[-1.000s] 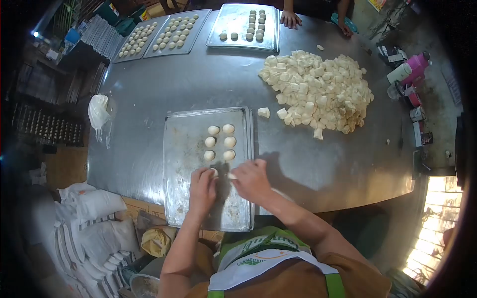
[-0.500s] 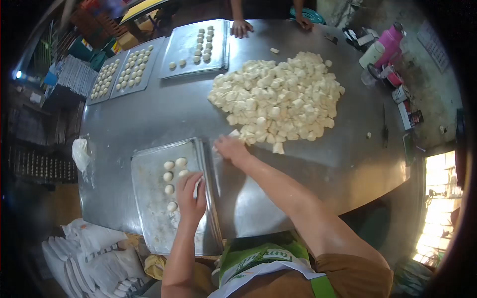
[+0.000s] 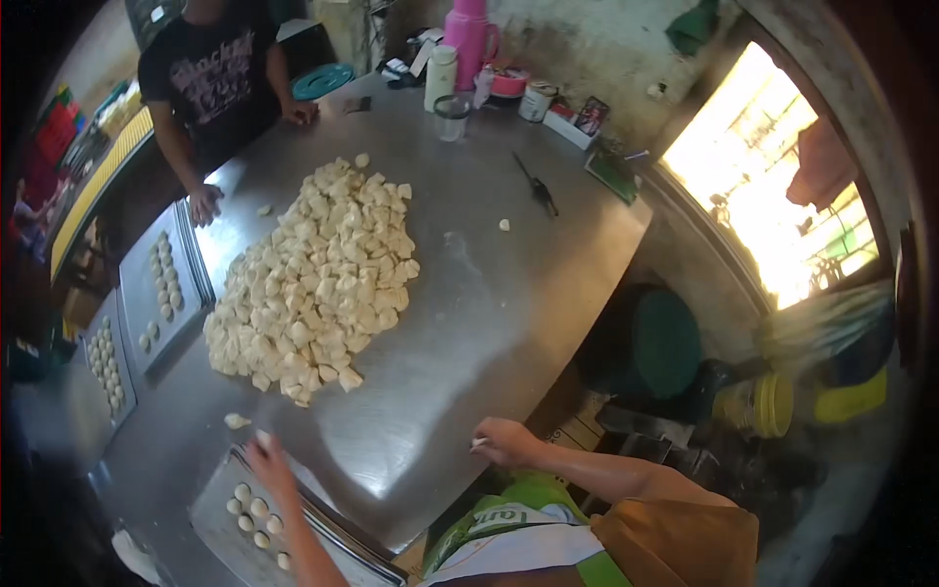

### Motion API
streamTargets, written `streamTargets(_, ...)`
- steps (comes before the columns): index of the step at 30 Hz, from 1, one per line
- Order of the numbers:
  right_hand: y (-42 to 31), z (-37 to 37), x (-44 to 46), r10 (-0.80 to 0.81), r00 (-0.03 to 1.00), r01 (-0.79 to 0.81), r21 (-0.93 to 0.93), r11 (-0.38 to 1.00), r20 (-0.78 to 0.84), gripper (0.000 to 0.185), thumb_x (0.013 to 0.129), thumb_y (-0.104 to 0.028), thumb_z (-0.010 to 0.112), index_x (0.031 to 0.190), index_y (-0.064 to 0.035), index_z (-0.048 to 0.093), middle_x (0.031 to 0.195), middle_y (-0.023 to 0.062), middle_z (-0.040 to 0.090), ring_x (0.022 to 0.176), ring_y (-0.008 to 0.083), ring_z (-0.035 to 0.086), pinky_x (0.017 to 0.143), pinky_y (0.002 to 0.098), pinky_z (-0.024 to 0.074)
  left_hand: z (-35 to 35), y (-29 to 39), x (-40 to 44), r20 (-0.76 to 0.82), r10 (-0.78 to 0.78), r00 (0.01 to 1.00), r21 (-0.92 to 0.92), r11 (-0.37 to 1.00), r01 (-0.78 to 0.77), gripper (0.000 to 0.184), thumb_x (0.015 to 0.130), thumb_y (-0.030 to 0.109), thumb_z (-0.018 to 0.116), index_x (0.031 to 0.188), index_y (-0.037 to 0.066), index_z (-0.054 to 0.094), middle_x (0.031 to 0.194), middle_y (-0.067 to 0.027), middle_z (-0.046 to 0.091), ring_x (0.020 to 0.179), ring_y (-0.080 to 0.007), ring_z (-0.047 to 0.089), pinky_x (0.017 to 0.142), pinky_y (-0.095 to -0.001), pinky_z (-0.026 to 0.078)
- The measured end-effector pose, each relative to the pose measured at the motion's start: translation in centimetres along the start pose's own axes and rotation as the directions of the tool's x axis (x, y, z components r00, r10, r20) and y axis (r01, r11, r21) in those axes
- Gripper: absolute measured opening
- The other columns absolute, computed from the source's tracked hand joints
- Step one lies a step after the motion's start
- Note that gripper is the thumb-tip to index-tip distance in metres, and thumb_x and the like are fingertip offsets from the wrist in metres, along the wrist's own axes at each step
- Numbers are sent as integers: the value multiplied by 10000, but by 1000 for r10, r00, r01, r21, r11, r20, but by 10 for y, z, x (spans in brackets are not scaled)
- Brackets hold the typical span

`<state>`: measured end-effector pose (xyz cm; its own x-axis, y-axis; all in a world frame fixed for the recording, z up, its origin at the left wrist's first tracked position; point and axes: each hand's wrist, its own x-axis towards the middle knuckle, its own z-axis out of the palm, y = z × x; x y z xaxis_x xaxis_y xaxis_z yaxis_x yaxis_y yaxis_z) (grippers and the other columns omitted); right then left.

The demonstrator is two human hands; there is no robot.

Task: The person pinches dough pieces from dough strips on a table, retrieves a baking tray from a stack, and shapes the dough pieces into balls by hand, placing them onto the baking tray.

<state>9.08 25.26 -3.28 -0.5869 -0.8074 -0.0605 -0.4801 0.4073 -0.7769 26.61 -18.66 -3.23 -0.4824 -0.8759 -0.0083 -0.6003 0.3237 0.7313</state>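
Observation:
My left hand (image 3: pixel 274 472) is over the far edge of a metal tray (image 3: pixel 210 499), with a pale piece of dough (image 3: pixel 262 438) at its fingertips. Another dough piece (image 3: pixel 237 421) lies on the steel table just beyond that hand. Several round dough balls (image 3: pixel 259 507) sit in rows on the tray. Close to the table's front edge, my right hand (image 3: pixel 511 442) is closed, with a small whitish bit of dough (image 3: pixel 478 443) showing between its fingers. A big heap of cut dough pieces (image 3: pixel 318 279) covers the table's middle.
Across the table (image 3: pixel 460 323) stands a person (image 3: pixel 220 83) with hands at its edge. More trays of dough balls (image 3: pixel 161 269) lie at the left. A pink flask (image 3: pixel 469 44), jars and a dark tool (image 3: pixel 536 184) are at the far right. Bins (image 3: pixel 665 338) stand beyond the right edge.
The view has swung to the right. My right hand has moved from beside the heap back to the front edge. My left hand has gone from above the dough balls to the tray's far edge.

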Motion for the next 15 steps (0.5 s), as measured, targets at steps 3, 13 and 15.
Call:
streamTargets(3, -8, 9, -16, 132, 984, -147, -130, 981, -117, 235, 902, -272, 684, 1012, -77, 612, 1011, 149, 603, 950, 330, 593, 863, 457, 478, 58, -39, -114, 212, 305, 928, 144, 930, -338, 254, 954, 204, 624, 1147, 40, 613, 1107, -188, 598, 1030, -368, 576, 913, -497, 444)
streamTargets(13, -34, 67, 151, -142, 978, 55, -466, 883, -153, 198, 944, -238, 560, 1071, -95, 607, 1050, 183, 603, 1012, 377, 560, 876, 492, 435, 117, 78, -84, 242, 369, 897, 242, 873, -424, 343, 917, 174, 590, 1245, 71, 588, 1226, -182, 609, 1128, -419, 555, 947, -520, 425)
streamTargets(15, -43, 87, 147, -58, 997, 26, -444, 895, -59, 171, 930, -190, 555, 1068, -104, 610, 974, 175, 628, 962, 389, 580, 848, 478, 452, 115, 68, -113, 477, 313, 822, 183, 879, -441, 321, 908, 165, 592, 1212, 60, 597, 1209, -184, 618, 1140, -406, 563, 931, -519, 436)
